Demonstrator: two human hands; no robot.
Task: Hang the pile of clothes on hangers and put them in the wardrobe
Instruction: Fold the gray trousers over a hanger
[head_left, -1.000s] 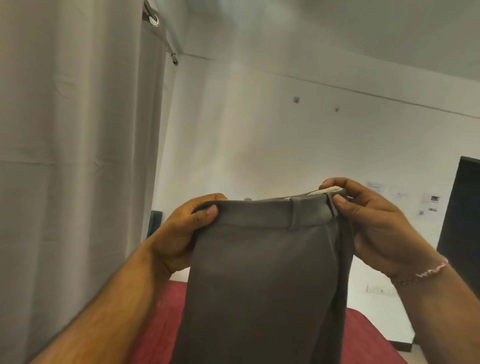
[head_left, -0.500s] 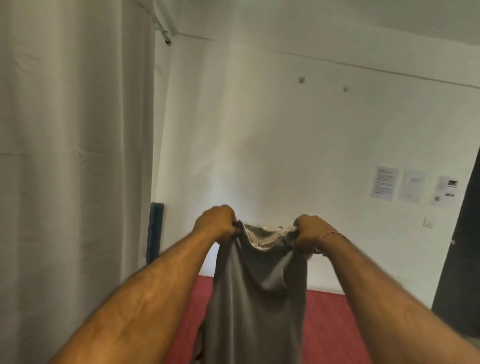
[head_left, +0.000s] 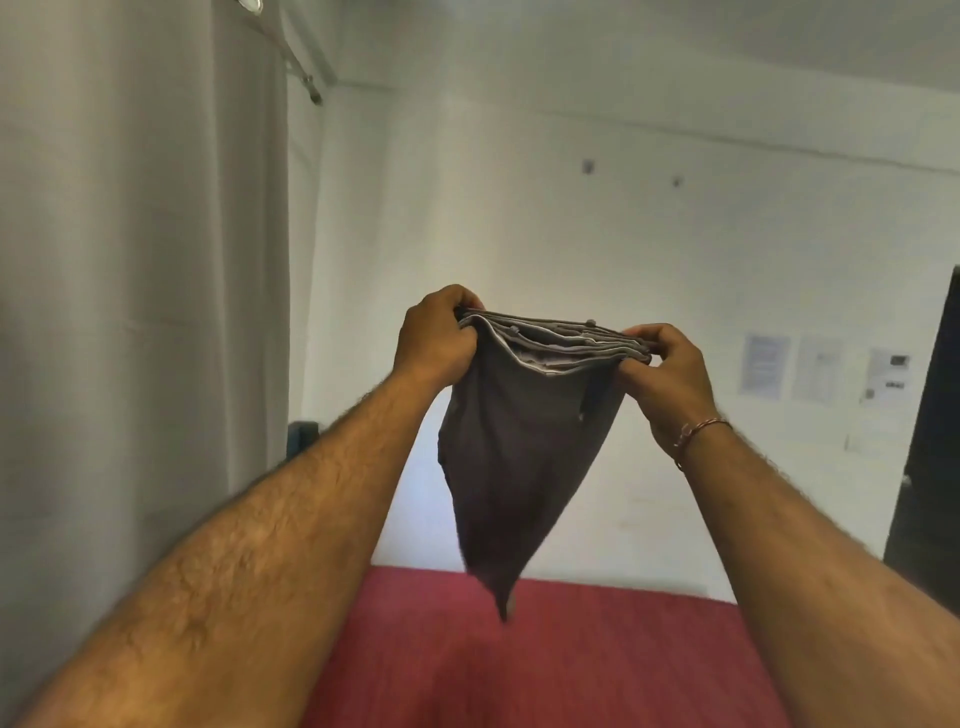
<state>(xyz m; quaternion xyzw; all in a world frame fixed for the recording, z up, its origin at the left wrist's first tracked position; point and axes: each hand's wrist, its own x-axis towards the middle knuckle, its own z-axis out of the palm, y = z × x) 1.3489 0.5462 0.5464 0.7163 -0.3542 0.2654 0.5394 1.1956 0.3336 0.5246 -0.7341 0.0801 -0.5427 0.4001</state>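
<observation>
Arms outstretched, left hand (head_left: 435, 338) and right hand (head_left: 670, 374) gripping trousers (head_left: 519, 441) waistband.

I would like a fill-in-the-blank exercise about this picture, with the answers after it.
1. Both hands hold the grey trousers by the ____.
2. The bracelet sits on the ____ wrist.
3. The trousers hang above a ____ bed cover.
4. The curtain hangs on the ____ side.

Answers: waistband; right; red; left
</observation>
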